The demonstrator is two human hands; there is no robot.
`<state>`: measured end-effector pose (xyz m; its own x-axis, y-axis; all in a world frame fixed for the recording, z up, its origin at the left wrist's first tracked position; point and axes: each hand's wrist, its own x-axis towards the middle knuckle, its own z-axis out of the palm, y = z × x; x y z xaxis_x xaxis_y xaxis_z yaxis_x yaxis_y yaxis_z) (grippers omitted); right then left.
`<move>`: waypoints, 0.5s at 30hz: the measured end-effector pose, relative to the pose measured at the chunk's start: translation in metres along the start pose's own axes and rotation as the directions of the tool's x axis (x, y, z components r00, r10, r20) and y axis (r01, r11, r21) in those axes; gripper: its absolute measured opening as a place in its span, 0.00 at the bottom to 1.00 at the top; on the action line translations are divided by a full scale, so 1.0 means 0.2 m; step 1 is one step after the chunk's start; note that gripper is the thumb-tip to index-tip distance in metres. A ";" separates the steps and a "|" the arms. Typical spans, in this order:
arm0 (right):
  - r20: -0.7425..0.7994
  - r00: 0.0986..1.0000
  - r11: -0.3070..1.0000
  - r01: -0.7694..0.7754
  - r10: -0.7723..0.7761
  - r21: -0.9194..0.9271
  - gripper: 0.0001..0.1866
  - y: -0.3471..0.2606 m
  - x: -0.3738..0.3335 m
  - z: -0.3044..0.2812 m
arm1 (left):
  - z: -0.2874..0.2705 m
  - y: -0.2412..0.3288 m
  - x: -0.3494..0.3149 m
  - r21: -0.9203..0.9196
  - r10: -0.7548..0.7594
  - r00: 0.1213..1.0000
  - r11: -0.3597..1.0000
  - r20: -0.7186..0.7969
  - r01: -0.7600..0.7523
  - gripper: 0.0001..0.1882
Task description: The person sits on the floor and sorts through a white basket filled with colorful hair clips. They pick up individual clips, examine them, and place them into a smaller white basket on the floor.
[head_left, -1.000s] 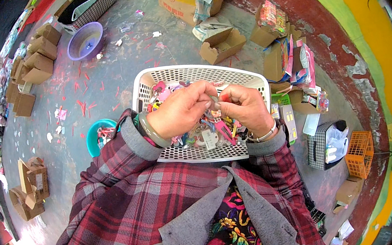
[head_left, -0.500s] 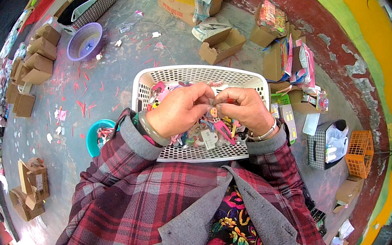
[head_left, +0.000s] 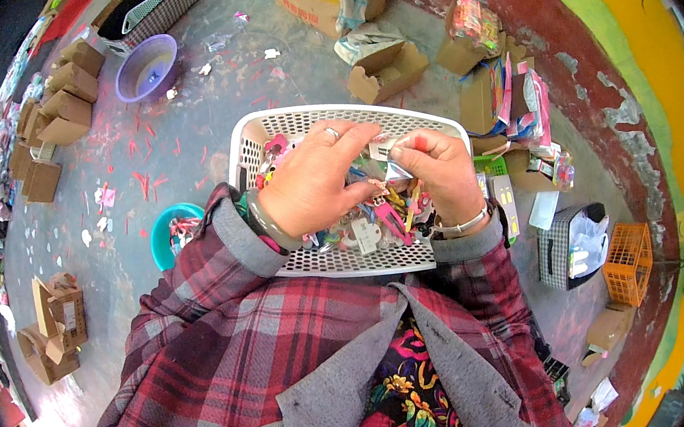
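A white perforated plastic basket (head_left: 244,144) is in front of me, filled with small colourful trinkets and white tags. My left hand (head_left: 304,182) is over its left half, thumb and index finger spread apart; its other fingertips are hidden. Just past the left thumb is a small doll-shaped piece with pink legs (head_left: 392,221). Over the basket's right side, my right hand (head_left: 447,177) pinches a small white piece (head_left: 396,172) between thumb and fingers; its exact kind is unclear. A white tag (head_left: 365,235) lies on the pile nearer me.
A teal bowl (head_left: 160,240) of small items stands left of the basket. Beyond are a purple basin (head_left: 147,69) and a large carton (head_left: 308,6). To the right are packages (head_left: 526,101), a checked bin (head_left: 554,254) and an orange crate (head_left: 628,265). Red scraps litter the floor.
My hands were together, fingertips meeting over the basket. Now they are apart: the left thumb and index finger have spread, and the right hand has shifted right with the small white piece.
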<state>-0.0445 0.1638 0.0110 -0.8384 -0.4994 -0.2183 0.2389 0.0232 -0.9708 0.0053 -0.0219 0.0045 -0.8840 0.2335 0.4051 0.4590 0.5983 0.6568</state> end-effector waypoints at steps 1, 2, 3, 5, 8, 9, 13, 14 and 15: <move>-0.025 1.000 1.000 -0.010 0.011 0.012 0.07 0.00 0.00 -0.01 | 0.00 0.01 0.00 0.046 0.009 1.000 0.999 0.000 -0.009 0.24; 0.009 1.000 0.999 0.018 -0.019 0.038 0.07 0.03 0.01 -0.03 | 0.01 0.02 0.00 0.092 0.019 1.000 0.996 0.001 -0.019 0.26; -0.006 1.000 0.999 0.023 -0.023 0.023 0.07 0.03 0.01 -0.02 | 0.01 0.02 0.00 0.089 0.029 1.000 0.996 -0.001 -0.028 0.26; -0.038 0.999 0.999 0.032 -0.032 -0.008 0.07 0.02 0.01 0.00 | 0.02 0.02 0.00 0.084 0.049 0.999 0.995 -0.007 -0.048 0.28; 0.065 0.998 0.985 0.009 0.002 -0.171 0.05 0.04 0.02 -0.02 | 0.03 0.00 -0.01 0.078 0.014 1.000 0.997 0.027 -0.016 0.27; 0.110 0.993 0.974 -0.007 0.032 -0.226 0.05 0.03 0.02 -0.02 | 0.03 0.00 -0.01 0.081 0.025 0.999 0.996 0.035 -0.027 0.27; 0.088 0.996 0.966 0.039 -0.017 -0.255 0.06 0.05 0.03 -0.02 | 0.04 0.00 -0.01 0.083 0.045 0.997 0.995 0.058 -0.050 0.27; 0.044 0.997 0.971 0.076 -0.068 -0.228 0.06 0.05 0.03 -0.01 | 0.04 0.00 0.00 0.081 0.045 0.997 0.995 0.060 -0.050 0.27; 0.001 0.993 0.973 0.115 -0.118 -0.202 0.06 0.06 0.03 0.00 | 0.04 0.00 -0.01 0.082 0.042 0.998 0.996 0.052 -0.046 0.27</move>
<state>-0.0465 0.1613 -0.0011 -0.8600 -0.4998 -0.1025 0.0366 0.1399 -0.9895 0.0054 -0.0164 -0.0012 -0.8674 0.2979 0.3986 0.4904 0.6477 0.5830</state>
